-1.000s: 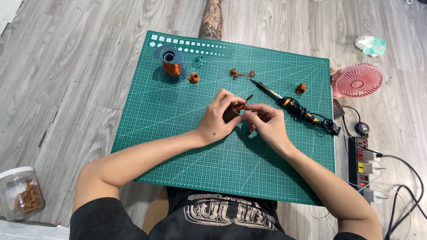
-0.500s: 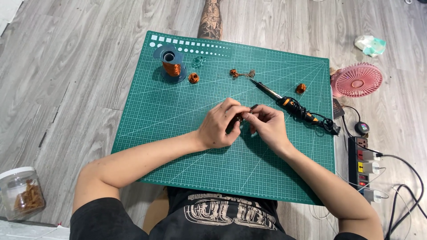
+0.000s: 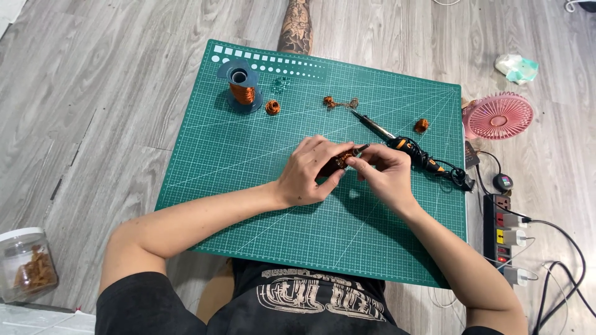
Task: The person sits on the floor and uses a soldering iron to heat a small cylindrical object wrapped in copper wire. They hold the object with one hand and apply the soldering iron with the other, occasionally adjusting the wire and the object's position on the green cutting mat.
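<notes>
- Head view, the only angle here: both hands meet over the middle of the green gridded cutting mat [image 3: 248, 180] laid on the grey wood-look floor [image 3: 93, 93].
- The left hand [image 3: 308, 172] is closed around a small dark cylindrical piece wound with copper-coloured wire [image 3: 338, 160], thumb underneath and fingers curled over the top.
- The right hand [image 3: 385, 174] is pinched on the same piece at its right end, fingertips touching it. So the two hands are together, both clamped on that one part, just above the mat.
- The long axis runs roughly left to right, tilted up a bit toward the right and pointing at the tool beside it. Which end is which I can't make out.
- Progress, as a guess: two tight little copper wire coils [image 3: 272, 107] and [image 3: 421, 125] lie loose on the mat, plus a small twisted copper wire bit [image 3: 338, 102], so some winding looks done. The held piece looks partly wrapped, and how much is left is hidden by the fingers.
- The blue plastic spool of copper wire [image 3: 241, 87] stands upright near the far left corner with wire on it.
- The black and orange soldering iron [image 3: 403, 146] lies untouched just beyond the right hand, tip toward the far side.
- Off the mat: pink round fan [image 3: 498, 116], power strip [image 3: 500, 239], clear jar [image 3: 28, 263].
</notes>
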